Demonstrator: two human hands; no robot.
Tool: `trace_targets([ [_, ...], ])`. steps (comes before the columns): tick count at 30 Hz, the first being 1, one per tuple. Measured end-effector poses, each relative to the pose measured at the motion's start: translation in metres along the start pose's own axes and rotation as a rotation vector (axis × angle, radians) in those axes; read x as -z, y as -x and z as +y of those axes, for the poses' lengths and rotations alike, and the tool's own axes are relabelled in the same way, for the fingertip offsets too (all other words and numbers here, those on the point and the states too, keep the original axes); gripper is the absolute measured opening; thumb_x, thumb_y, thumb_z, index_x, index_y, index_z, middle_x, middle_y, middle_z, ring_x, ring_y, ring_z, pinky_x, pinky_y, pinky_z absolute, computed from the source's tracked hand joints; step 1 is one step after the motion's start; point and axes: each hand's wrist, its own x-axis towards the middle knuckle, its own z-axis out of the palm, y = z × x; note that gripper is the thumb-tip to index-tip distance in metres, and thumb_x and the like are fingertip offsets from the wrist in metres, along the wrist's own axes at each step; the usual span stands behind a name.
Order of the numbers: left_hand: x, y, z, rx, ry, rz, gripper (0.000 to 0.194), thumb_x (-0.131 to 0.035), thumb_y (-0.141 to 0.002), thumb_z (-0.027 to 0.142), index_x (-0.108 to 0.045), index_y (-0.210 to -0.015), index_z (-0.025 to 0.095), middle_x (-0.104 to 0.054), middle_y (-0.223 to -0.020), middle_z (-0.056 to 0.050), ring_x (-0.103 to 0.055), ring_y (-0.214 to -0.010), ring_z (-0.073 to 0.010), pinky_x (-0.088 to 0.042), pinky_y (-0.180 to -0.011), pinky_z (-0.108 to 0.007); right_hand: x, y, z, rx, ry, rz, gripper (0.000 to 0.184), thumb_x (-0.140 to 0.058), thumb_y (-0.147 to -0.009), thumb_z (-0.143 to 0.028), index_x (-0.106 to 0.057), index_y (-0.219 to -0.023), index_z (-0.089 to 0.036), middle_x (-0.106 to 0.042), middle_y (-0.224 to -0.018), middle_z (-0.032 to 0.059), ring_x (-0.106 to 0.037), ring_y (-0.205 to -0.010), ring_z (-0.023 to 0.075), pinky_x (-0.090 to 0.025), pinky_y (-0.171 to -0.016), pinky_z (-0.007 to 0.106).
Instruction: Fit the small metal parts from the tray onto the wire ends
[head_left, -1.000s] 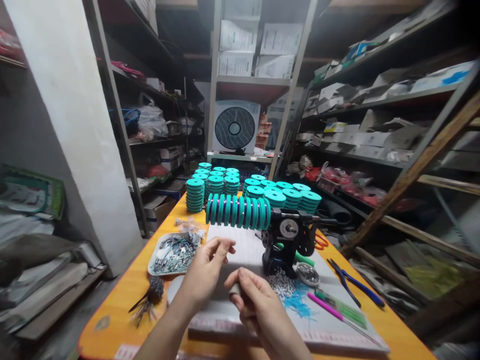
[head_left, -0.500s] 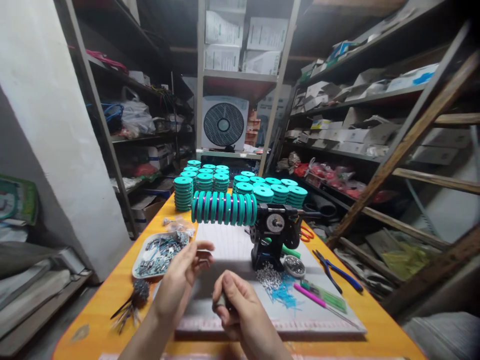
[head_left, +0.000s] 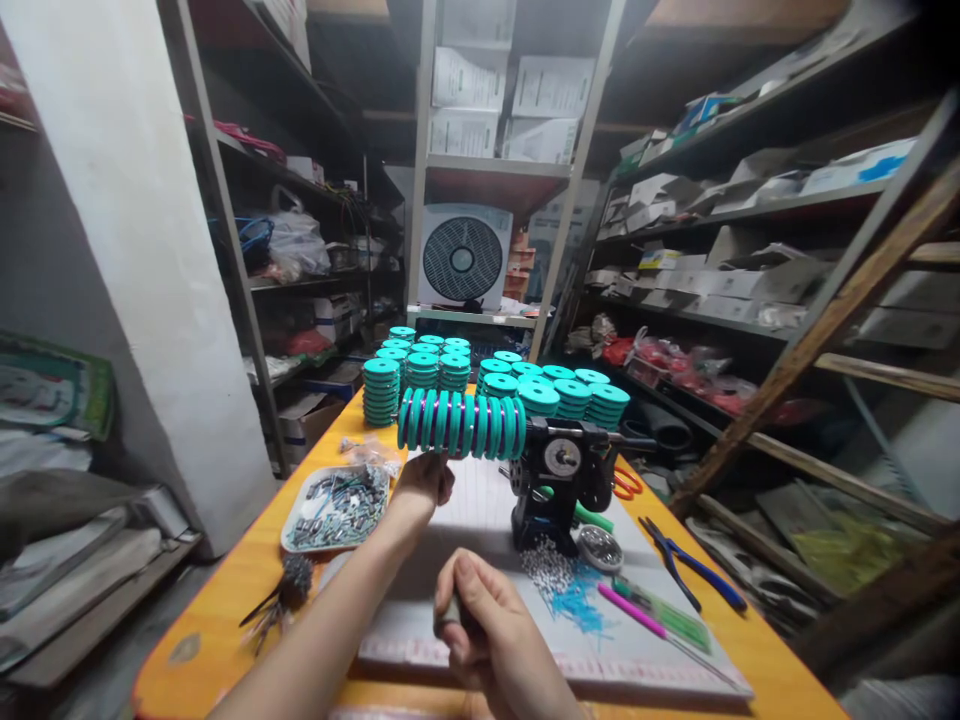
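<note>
Reaching forward, the left hand (head_left: pixel 425 478) is curled just under the near end of a horizontal row of teal plastic spools wound with purple wire (head_left: pixel 459 424); its fingers are bent in toward the palm, and whether they pinch anything cannot be told. Closer to the body, the right hand (head_left: pixel 491 625) is clenched around a small grey cylindrical object (head_left: pixel 450 610), only the tip of which shows between thumb and forefinger. The row of spools sits on the shaft of a black hand-cranked winding machine with a round dial (head_left: pixel 561 478), just right of the left hand and beyond the right one. Both hands hover over a white lined cutting mat (head_left: pixel 480 505) lying on an orange wooden table (head_left: pixel 247 580). Left of the left hand lies a shallow grey tray of small metal parts (head_left: pixel 337 506), and nearer, a dark bundle of thin pins (head_left: pixel 285 592). Right of the right hand lie a pile of small silver beads (head_left: pixel 546 566), loose turquoise wire offcuts (head_left: pixel 576 603), a pink-handled tool (head_left: pixel 637 616) and blue-handled pliers (head_left: pixel 694 567). Beyond the machine stand stacks of teal spools (head_left: pixel 450 368), with a white box fan (head_left: pixel 463 256) on the shelf behind.
</note>
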Motion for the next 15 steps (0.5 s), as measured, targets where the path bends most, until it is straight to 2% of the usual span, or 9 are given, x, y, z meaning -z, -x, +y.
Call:
trace_targets([
  [5, 0.021, 0.054, 0.003, -0.008, -0.198, -0.066, 0.031, -0.046, -0.102, 0.04, -0.064, -0.099, 0.014, -0.041, -0.052, 0.008, -0.04, -0.049, -0.013, -0.035, -0.056, -0.027, 0.005, -0.002, 0.002, -0.005, 0.035, 0.014, 0.065, -0.067, -0.078, -0.077, -0.044, -0.083, -0.017, -0.039, -0.054, -0.0072, -0.019, -0.042, 0.0007, -0.011, -0.038, 0.012],
  [9, 0.031, 0.092, 0.009, 0.016, -0.352, -0.108, 0.043, -0.041, -0.101, 0.051, -0.065, -0.097, 0.015, -0.037, -0.05, 0.006, -0.038, -0.049, -0.0149, -0.032, -0.056, -0.028, 0.009, -0.003, 0.007, 0.002, 0.109, 0.037, 0.065, -0.06, -0.082, -0.08, -0.047, -0.087, -0.017, -0.041, -0.055, -0.0067, -0.017, -0.041, 0.0015, -0.01, -0.038, 0.014],
  [12, 0.037, 0.118, 0.006, -0.034, -0.489, -0.105, 0.046, -0.036, -0.101, 0.052, -0.064, -0.083, 0.021, -0.043, -0.055, 0.002, -0.04, -0.051, -0.0168, -0.026, -0.055, -0.031, 0.012, -0.007, 0.012, 0.127, 0.223, 0.119, 0.064, -0.058, -0.086, -0.078, -0.053, -0.084, -0.014, -0.045, -0.059, -0.0038, -0.029, -0.047, 0.0029, -0.022, -0.045, 0.015],
  [15, 0.044, 0.141, -0.009, -0.133, -0.633, -0.069, 0.029, -0.048, -0.097, 0.038, -0.066, -0.081, 0.024, -0.061, -0.066, -0.005, -0.052, -0.057, -0.0202, -0.025, -0.06, -0.034, 0.01, -0.012, 0.015, 0.274, 0.328, 0.217, 0.063, -0.061, -0.087, -0.073, -0.061, -0.077, -0.011, -0.048, -0.064, -0.0002, -0.045, -0.064, 0.0062, -0.034, -0.064, 0.016],
])
